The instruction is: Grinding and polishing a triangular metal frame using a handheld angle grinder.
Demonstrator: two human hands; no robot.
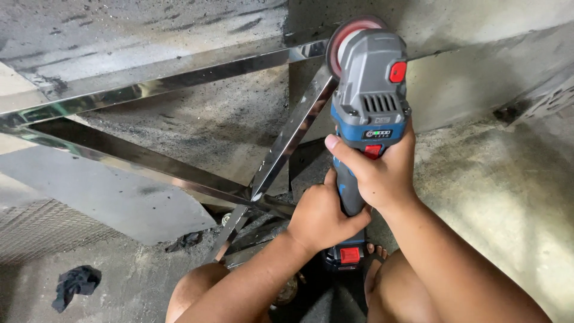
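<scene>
A grey and blue plastic grinder with red buttons points away from the person, its round reddish disc against a shiny, mirror-smooth steel frame of flat bars. The right hand is wrapped closed around the grinder's middle; the left hand grips its handle lower down. A dark label band sits just above the right hand. Left of the frame, a black rag lies on rough concrete floor

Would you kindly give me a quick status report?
Both hands, left and right, gripping angle grinder. Disc at shiny steel frame. Nothing blocking.
</scene>
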